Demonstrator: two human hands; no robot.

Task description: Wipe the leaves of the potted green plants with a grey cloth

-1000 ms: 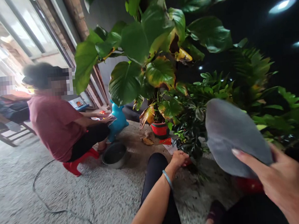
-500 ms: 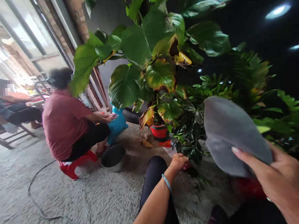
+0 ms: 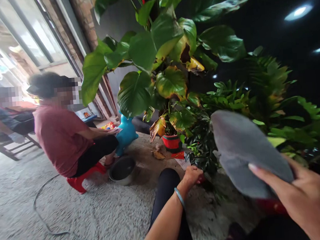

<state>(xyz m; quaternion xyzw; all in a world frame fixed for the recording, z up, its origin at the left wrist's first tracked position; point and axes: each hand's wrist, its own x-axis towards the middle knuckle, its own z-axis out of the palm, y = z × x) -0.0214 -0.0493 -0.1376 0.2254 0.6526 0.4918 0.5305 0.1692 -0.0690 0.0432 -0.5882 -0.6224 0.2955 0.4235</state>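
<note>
My right hand [image 3: 302, 201] at the lower right is closed on a grey cloth [image 3: 245, 150], held up in front of the low green plants [image 3: 230, 103]. My left hand [image 3: 192, 174] rests by my knee with its fingers curled against something red at the foot of the plants; what it grips is hidden. A bracelet [image 3: 179, 198] is on that wrist. A large-leaved plant [image 3: 157, 57] in a red pot [image 3: 171, 142] stands just beyond.
A person in a red shirt [image 3: 58, 137] sits on a low red stool [image 3: 80, 180] at the left, beside a blue toy [image 3: 126, 132] and a metal bowl [image 3: 122, 169]. A cable [image 3: 46, 225] loops across the rough floor. Another person sits at the far left.
The view has swung slightly. The grey cloth in my right hand has shifted a little left and down. My left hand stays at the plant base.
</note>
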